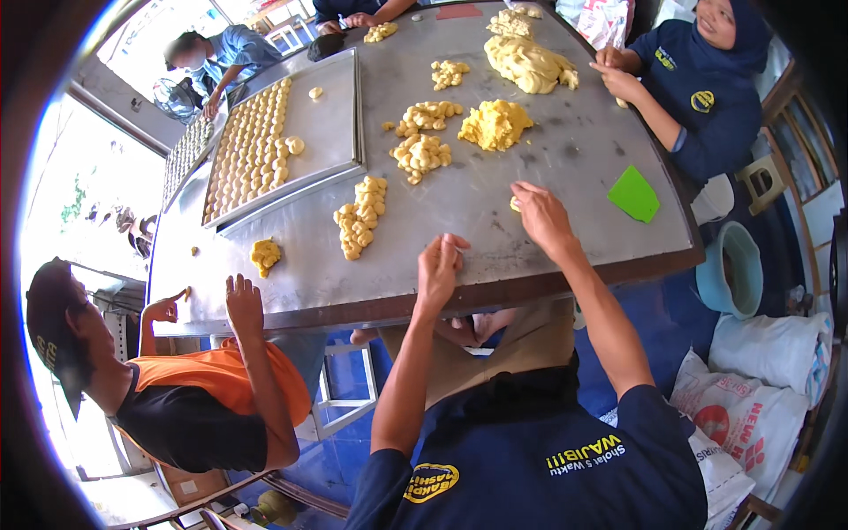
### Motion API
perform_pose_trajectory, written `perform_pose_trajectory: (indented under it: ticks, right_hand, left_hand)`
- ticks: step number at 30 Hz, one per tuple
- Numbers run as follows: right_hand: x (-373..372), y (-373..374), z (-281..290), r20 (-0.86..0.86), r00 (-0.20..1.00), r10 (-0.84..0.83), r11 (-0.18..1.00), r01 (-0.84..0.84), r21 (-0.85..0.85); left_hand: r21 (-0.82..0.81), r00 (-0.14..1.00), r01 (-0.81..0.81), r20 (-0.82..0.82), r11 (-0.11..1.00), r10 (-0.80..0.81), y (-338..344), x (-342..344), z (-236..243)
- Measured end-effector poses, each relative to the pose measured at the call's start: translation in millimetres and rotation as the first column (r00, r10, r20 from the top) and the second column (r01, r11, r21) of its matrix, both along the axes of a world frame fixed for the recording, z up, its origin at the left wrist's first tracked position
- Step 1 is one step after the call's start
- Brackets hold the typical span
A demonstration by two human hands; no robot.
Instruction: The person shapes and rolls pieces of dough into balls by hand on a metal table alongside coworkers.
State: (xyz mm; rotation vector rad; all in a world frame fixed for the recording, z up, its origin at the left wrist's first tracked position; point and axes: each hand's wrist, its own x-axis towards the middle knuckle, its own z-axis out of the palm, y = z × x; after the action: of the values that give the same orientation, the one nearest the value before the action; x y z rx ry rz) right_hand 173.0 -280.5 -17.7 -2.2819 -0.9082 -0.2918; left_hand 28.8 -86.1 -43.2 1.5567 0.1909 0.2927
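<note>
My navy T-shirt point(521, 442) lies nearest, and past it the steel-topped table point(565, 234), whose brown front edge point(495, 290) could let a nudged piece drop. The crumbly yellow mound point(495, 125) ahead might scatter if knocked (it looks loose). My left hand point(439, 269) is curled closed, its contents, if any, hidden; my right hand point(541, 216) pinches narrowly above the tabletop on a small pale-yellow dough piece point(515, 204), which too firm a squeeze could flatten

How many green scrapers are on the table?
1: a green scraper lies on the metal table, to the right of the person's right hand; no others show.
</note>
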Motion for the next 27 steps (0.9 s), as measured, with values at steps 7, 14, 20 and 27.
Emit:
perform_pose_trajectory:
  ticks: [7,14,20,27]
  right_hand:
    - [-26.4,-38.1,-18.7,0.043,0.999,-0.005,0.999,0.006,-0.034]
    - [30.3,-50.8,-39.7,0.002,0.969,-0.247,0.967,0.246,-0.06]
    - [-20.5,-18.7,-25.6,0.197,0.978,0.063,0.979,-0.022,-0.205]
    - [-33.4,-39.6,-23.9,-0.073,0.983,-0.171,0.975,0.179,0.132]
  left_hand:
    - [-0.575,0.959,-0.247,-0.031,0.78,0.281,20.2,-5.3,2.3]
    - [-0.539,0.998,0.044,0.059,0.841,-0.015,8.9,-7.0,16.4]
    - [-0.252,0.992,0.091,-0.065,0.963,-0.111,40.1,-20.6,-5.0]
    - [0.748,0.999,0.021,0.012,0.663,-0.045,23.3,-2.3,25.2]
